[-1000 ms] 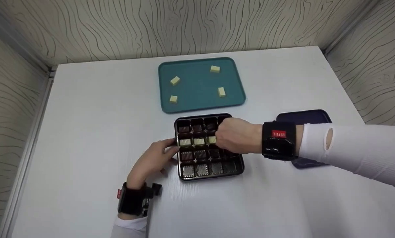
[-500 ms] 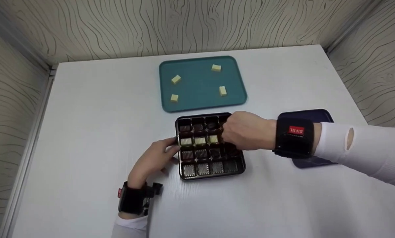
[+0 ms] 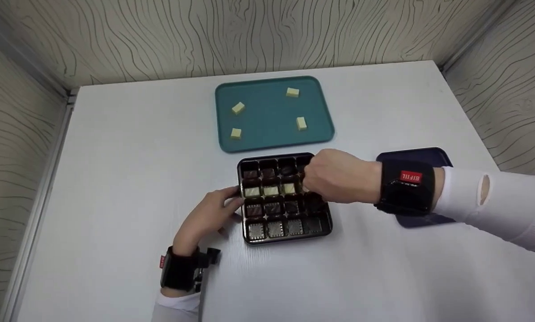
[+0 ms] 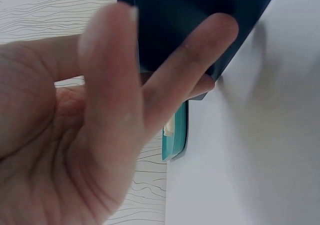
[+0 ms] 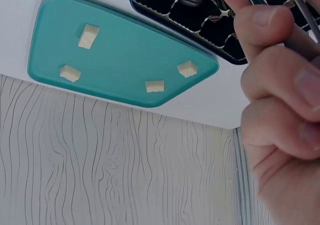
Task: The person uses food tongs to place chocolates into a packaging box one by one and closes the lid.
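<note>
In the head view a black compartment box [image 3: 276, 243] holds dark chocolate pieces and a row of pale pieces [image 3: 270, 191]. My left hand [image 3: 207, 214] lies against its left side, and the left wrist view shows fairly straight fingers touching the dark wall. My right hand [image 3: 337, 176] is over the right columns, hiding part of them. Its curled fingers hold slim metal tweezers [image 5: 302, 10], partly seen in the right wrist view. Their tips are hidden from the head view; a pale patch shows by the fingertips.
Behind the box lies a teal tray [image 3: 267, 112] bearing several cream-coloured blocks [image 3: 301, 123]. A dark blue tray [image 3: 415, 155] sits at the right, partly under my right forearm. A patterned wall [image 3: 258, 36] borders the white table's back edge.
My right hand has shifted to the right and slightly away from me, uncovering more of the box's third column. My left hand keeps its place at the side. The cream blocks stay put.
</note>
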`<state>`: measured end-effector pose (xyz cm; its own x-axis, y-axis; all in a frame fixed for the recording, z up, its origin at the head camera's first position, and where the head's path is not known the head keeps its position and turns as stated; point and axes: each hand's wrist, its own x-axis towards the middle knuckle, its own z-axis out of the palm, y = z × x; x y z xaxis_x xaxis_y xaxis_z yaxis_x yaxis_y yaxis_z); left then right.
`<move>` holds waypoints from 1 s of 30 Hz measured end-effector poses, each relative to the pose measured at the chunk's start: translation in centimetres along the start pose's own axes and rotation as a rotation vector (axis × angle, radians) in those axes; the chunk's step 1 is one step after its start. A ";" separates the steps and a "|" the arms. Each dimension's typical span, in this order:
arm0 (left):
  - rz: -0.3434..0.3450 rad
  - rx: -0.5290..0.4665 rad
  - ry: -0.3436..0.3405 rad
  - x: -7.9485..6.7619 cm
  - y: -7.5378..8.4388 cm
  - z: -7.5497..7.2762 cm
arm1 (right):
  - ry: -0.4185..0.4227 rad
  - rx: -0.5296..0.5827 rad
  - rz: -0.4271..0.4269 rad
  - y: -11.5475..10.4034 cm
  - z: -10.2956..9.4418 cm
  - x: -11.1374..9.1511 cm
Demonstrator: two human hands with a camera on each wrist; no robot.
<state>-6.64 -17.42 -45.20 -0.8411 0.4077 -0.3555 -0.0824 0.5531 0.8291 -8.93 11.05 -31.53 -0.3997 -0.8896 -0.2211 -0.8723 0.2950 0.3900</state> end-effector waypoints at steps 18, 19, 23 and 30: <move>0.017 -0.035 -0.009 0.0 -0.2 0.0 | 0.002 0.460 0.746 7.4 4.8 -3.1; 0.018 -0.035 -0.007 0.0 -0.3 0.0 | 0.004 0.471 0.772 7.7 5.4 -3.0; 0.010 -0.048 -0.013 0.0 -0.4 -0.1 | -0.027 0.527 0.858 8.4 7.4 -2.2; -0.005 -0.072 -0.025 0.1 -0.3 -0.1 | -0.073 0.626 0.957 9.4 9.5 -0.4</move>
<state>-6.72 -17.63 -45.47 -0.8270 0.4235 -0.3696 -0.1257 0.5015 0.8560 -19.65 17.51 -36.26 -0.9727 -0.1903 -0.1329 -0.1805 0.9801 -0.0821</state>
